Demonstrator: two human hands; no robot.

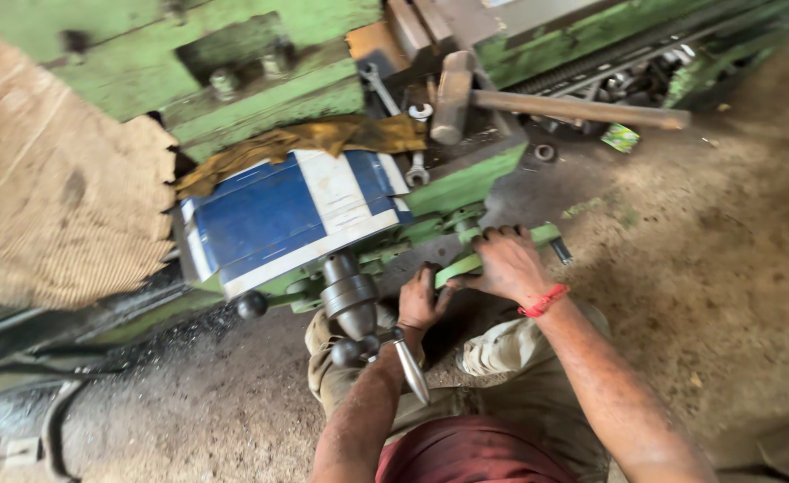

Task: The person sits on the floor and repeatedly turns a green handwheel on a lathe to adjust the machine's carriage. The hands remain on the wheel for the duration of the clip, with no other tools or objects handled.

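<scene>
Right, I'm crouched at the near side of the green lathe (260,98), both hands low under the carriage. My right hand (509,261) is clamped over the green lever (466,265), fingers curled across its top and closed tight round it, thumb underneath as far as I can tell. There's a red thread band (544,300) on that wrist. My left hand (419,300) is just left of it, fingers bent and pressed up against the dark underside of the machine beside the lever's near end; whether it actually grips anything there I can't tell, the spot is in shadow.

The lever sits under the blue and white plate (291,215), right of the dark handwheel hub (351,300), whose pointed steel handle (409,368) pokes toward my knee. A black ball knob (251,305) hangs further left.

To do this well, imo: keep the right-hand grip square on the lever so it doesn't slip off the greasy paint, brace w/ the left against the casting, and keep my forearm clear of that pointed handle.

Far side: a hammer (466,97) w/ a wooden shaft lies on the bed, a spanner (417,161) near it, and a yellowish rag (305,141) is draped over the top of the plate. Sacking (54,188) hangs at left. Floor (698,268) is bare dusty earth.
</scene>
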